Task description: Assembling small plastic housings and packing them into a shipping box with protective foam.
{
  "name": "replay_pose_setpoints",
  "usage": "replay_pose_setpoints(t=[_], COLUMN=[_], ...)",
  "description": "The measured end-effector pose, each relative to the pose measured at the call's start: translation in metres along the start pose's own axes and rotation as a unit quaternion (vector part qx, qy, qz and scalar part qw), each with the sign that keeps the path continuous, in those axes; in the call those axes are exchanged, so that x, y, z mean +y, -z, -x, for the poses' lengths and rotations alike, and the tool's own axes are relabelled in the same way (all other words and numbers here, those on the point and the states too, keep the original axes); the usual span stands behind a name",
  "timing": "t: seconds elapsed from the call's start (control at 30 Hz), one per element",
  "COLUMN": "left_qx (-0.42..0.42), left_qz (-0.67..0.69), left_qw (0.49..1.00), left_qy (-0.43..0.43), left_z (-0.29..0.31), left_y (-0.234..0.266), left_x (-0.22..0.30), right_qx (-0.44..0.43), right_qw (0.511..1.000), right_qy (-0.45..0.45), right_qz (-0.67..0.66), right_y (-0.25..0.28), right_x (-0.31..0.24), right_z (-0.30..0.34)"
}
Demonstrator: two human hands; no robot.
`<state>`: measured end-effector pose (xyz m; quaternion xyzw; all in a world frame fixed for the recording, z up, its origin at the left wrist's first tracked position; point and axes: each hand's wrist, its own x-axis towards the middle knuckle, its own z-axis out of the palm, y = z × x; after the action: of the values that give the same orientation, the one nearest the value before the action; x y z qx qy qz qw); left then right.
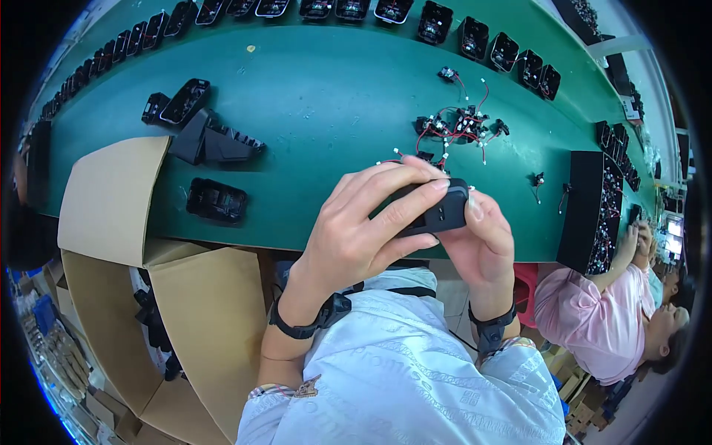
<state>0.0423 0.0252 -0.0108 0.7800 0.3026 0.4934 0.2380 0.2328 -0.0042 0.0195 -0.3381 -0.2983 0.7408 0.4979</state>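
Between my hands, above the table's near edge, is a black plastic housing [447, 211] with small slots in its end. My left hand [371, 215] wraps over it from the left, fingers bent across the top. From the right, my right hand [482, 233] grips its other side, thumb near the edge; some of those fingers are hidden behind the part. Just beyond lies a pile of small black components with red wires and white connectors [469, 124]. To the left, an open black housing [216, 200] rests on the table, near a cluster of black shells [215, 142].
An open cardboard box [204, 319] with black parts inside stands at the left front. Open black housings [352, 9] line the table's [326, 81] far side. At right, a black bin [586, 211] holds small wired parts, beside a seated co-worker in pink [593, 319].
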Motion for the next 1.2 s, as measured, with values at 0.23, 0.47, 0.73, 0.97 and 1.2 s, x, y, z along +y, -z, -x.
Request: replay_pose_setpoints(t=[0.23,0.47,0.73,0.97,1.2], left_qx=[0.006,-0.002,0.017,0.037,0.063], left_qz=[-0.028,-0.031,0.052,-0.013,0.161], left_qw=[1.0,0.999,0.998,0.999,0.982], left_qy=[-0.011,-0.022,0.03,0.018,0.069], left_z=[0.006,0.006,0.006,0.008,0.022], left_y=[0.003,0.014,0.013,0.014,-0.001], left_x=[0.006,0.012,0.017,0.016,0.013], right_qx=[-0.008,-0.093,-0.093,0.039,0.023], right_qw=[1.0,0.979,0.961,0.994,0.986], right_qy=[-0.013,0.024,0.132,0.048,0.113], right_qz=[0.02,0.18,0.224,0.087,0.119], right_y=[-0.007,-0.003,0.013,-0.019,-0.016], right_x=[-0.008,-0.02,-0.004,0.002,0.009], right_z=[0.004,0.0,-0.002,0.003,0.007])
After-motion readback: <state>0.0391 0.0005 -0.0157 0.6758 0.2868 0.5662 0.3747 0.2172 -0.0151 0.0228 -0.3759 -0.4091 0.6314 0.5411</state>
